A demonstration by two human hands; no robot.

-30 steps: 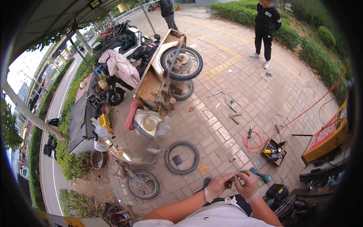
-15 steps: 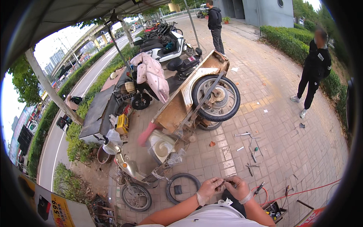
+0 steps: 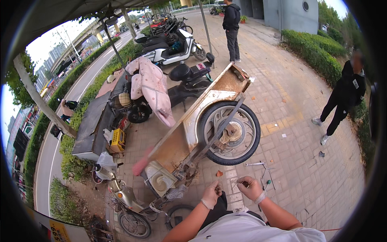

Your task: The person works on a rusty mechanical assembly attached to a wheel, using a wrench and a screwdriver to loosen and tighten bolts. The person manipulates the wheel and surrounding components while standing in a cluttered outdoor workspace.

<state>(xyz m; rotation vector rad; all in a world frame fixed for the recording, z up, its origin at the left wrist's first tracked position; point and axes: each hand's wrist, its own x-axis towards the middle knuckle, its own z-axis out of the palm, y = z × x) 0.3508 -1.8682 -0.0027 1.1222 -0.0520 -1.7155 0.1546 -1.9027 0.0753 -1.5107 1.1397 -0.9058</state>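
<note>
Diffuse daylight is lighting the pavement [image 3: 278, 139]; shadows are falling soft. Beyond its left edge, sky [image 3: 44, 47] is clipping white; canopy [image 3: 76, 11] is reading dark. Fisheye is bending rim lines, blacking out corners.

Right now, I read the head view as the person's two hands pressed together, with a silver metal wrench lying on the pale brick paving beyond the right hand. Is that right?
Not quite: the head view shows the left hand and right hand apart, with a gap between them. The silver metal wrench does lie on the pale brick paving beyond the right hand.
</note>
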